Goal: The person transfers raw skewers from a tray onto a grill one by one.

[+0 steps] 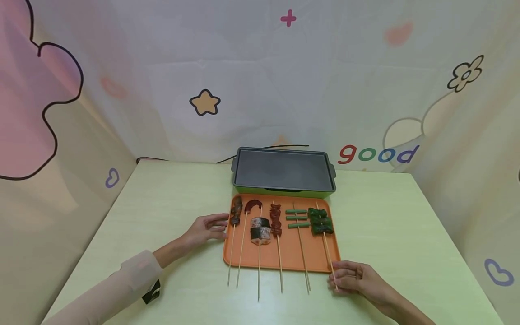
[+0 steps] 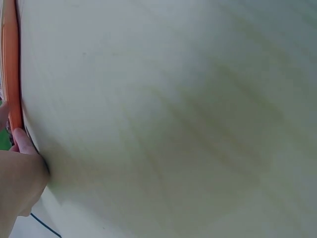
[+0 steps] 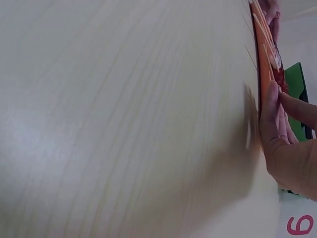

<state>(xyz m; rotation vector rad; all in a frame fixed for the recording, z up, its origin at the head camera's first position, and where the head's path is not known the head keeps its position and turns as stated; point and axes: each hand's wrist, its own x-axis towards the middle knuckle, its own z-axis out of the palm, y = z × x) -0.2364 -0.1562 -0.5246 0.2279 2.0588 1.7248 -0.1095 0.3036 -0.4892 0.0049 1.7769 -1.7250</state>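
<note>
Orange tray (image 1: pixel 290 253) of skewers (image 1: pixel 260 231) was gripped by fingers of left hand (image 1: pixel 206 230) at 9 o'clock, right hand (image 1: pixel 358 279) at 5. Tray was positioned at 6 o'clock from grill (image 1: pixel 284 169).

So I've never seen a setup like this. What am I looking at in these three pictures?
There's no machine here: a person is working bare-handed. The widest picture comes from a camera worn on the head, looking forward and down. The other two come from cameras worn on the wrists, one each, so the scene looks turned sideways.

On the pale table stands a green-sided griddle with a dark top. In front of it is an orange tray carrying a row of food skewers, their sticks overhanging its near edge.

The left hand touches the tray's left edge. The right hand is at its near right corner, where the rightmost stick crosses it. Whether either grips firmly, I can't tell.
</note>
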